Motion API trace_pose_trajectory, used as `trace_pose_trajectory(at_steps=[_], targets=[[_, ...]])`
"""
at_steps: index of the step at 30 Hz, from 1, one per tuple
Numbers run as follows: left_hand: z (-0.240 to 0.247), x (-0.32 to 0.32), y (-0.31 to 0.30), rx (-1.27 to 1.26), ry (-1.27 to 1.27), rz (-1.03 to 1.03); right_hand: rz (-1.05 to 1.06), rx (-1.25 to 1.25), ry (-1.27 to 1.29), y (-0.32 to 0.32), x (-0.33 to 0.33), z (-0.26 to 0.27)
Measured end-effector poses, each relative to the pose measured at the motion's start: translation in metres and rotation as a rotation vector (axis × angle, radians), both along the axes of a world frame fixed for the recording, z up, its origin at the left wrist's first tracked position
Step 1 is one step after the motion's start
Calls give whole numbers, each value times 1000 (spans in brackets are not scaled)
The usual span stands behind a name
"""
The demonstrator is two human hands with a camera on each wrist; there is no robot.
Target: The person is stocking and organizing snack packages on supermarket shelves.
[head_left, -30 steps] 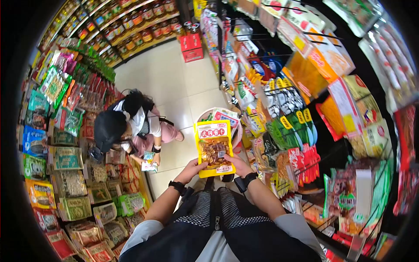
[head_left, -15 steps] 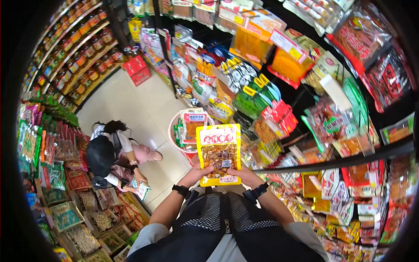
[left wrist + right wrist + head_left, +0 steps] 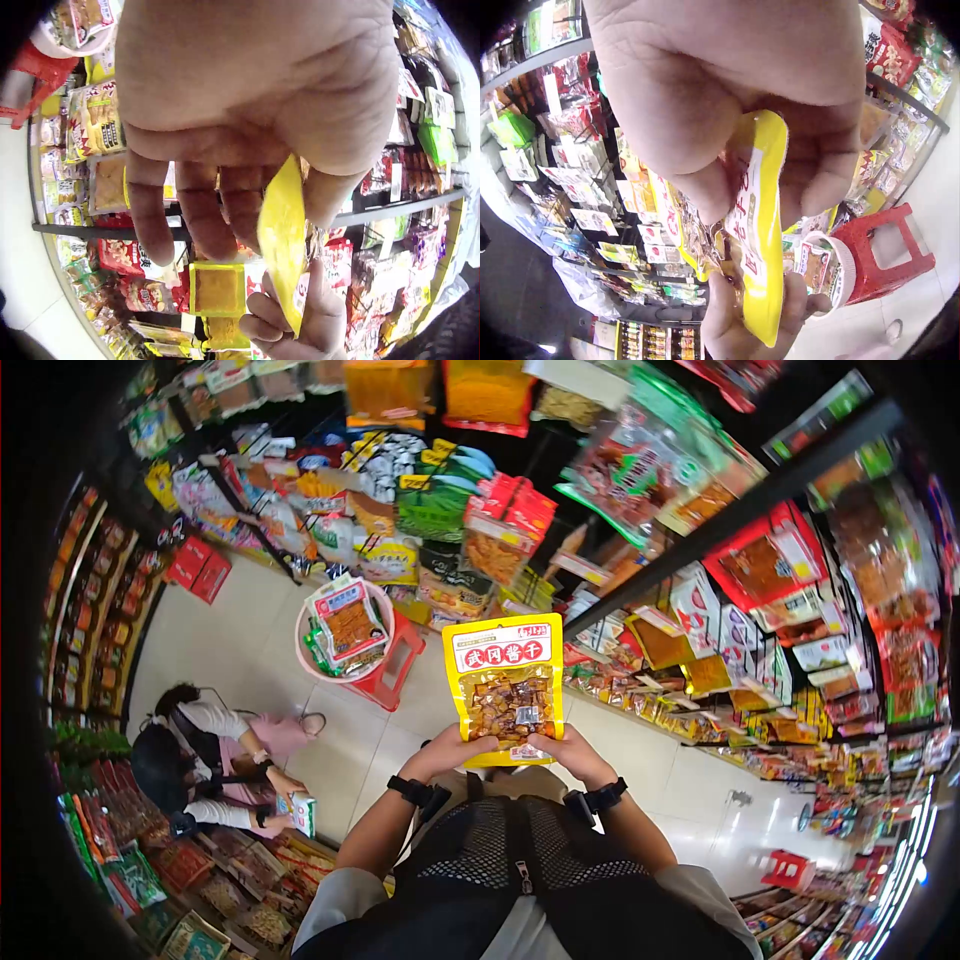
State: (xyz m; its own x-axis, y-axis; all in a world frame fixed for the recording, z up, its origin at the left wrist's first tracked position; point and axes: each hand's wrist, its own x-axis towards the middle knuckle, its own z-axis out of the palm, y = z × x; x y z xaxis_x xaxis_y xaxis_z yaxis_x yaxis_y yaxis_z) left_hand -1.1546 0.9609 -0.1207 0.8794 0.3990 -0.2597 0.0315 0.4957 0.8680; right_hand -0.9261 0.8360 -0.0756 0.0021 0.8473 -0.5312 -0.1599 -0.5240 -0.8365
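Your left hand [image 3: 442, 752] and right hand [image 3: 577, 754] pinch the yellow packet [image 3: 505, 692] near its bottom. With its top unsupported, a loosened grip could let it tip.

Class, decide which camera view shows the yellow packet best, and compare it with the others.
The head view: the yellow packet faces it, so its printed title and contents show. The left wrist view catches it nearly edge-on, as a narrow yellow strip; the right wrist view has it slanted, showing some lettering and contents.
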Motion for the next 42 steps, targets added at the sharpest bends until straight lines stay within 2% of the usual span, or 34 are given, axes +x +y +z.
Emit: trace_pose_trajectory(at_steps=[6, 10, 15, 22, 30, 31, 34, 37, 40, 42], targets=[[10, 44, -50, 84, 49, -15, -57, 116, 13, -60, 39, -3], [21, 85, -97, 113, 73, -50, -48, 137, -67, -116, 78, 2], [30, 134, -152, 173, 105, -148, -97, 173, 28, -181, 122, -4], [35, 172, -192, 207, 110, -318, -245, 237, 187, -241, 146, -9], [34, 182, -190, 170, 141, -411, -311, 232, 211, -250, 148, -18], [42, 182, -186, 229, 153, -452, -337, 224, 215, -251, 146, -18], [3, 180, -178, 479, 107, -522, -369, 218, 214, -253, 148, -21], [28, 189, -169, 571, 167, -604, -417, 191, 201, -249, 147, -16], [30, 192, -163, 614, 207, -621, -437, 166, 185, -242, 147, -11], [13, 189, -159, 599, 175, -612, -442, 157, 161, -237, 144, -5]])
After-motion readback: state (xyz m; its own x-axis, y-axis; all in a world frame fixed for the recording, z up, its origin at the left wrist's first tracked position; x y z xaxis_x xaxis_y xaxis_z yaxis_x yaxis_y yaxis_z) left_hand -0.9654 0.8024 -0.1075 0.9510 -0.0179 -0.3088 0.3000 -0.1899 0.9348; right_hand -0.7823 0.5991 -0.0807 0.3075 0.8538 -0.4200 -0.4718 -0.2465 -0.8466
